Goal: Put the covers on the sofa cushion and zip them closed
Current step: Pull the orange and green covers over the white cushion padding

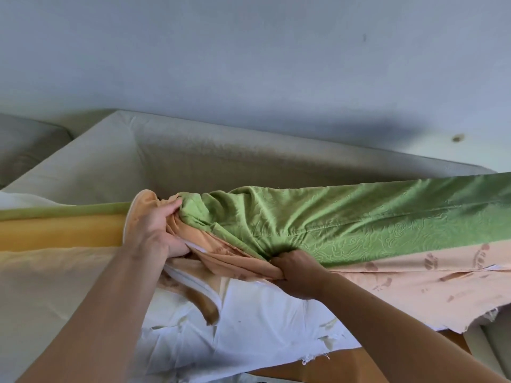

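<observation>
Your left hand (154,228) and right hand (296,272) gripped bunched green-and-peach cover (331,225) over cushion (55,233) on sofa (193,158); long axis ran 9-to-3 o'clock.

Two bare forearms reach in from below. The left hand (154,230) and right hand (298,272) wear no gloves, rings or sleeves

hands: 2 – left hand (154,230), right hand (297,272) | green-and-peach cover (345,225): 1 | cushion (55,233): 1 | sofa (193,158): 1
</observation>
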The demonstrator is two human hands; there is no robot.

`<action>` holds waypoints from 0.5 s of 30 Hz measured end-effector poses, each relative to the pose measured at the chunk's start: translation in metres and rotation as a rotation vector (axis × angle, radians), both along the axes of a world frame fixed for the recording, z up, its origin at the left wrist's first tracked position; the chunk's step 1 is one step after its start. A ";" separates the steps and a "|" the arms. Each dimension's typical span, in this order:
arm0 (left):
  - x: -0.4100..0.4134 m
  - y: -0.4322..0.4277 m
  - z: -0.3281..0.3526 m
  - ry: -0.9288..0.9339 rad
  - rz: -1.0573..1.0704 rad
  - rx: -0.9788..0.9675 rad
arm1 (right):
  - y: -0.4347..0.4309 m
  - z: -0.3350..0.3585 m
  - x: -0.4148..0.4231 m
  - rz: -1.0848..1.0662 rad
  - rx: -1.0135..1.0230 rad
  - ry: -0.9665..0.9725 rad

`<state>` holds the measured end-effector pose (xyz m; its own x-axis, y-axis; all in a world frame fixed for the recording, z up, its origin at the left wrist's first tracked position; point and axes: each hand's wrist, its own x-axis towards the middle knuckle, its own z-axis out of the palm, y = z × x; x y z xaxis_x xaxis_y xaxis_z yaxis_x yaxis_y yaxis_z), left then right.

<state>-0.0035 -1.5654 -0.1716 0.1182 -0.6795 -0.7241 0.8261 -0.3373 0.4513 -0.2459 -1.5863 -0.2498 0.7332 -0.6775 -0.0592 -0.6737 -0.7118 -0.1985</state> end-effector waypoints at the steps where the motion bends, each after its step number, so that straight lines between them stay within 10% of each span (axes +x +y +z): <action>1: 0.000 0.005 -0.001 -0.017 0.021 -0.002 | -0.001 0.002 -0.001 0.001 0.015 0.037; 8: -0.017 0.026 -0.020 -0.271 0.222 -0.117 | -0.010 0.058 0.015 0.045 0.161 0.268; 12: -0.030 0.037 -0.025 -0.518 0.189 -0.009 | -0.032 0.088 0.065 -0.034 0.033 -0.297; 15: -0.026 0.048 -0.026 -0.824 0.027 0.101 | -0.060 0.086 0.131 -0.067 0.112 -0.087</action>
<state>-0.0297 -1.5173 -0.1977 0.6525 -0.6051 -0.4563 0.2529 -0.3937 0.8837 -0.1153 -1.6461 -0.1637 0.6919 -0.7180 -0.0751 -0.6959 -0.6357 -0.3340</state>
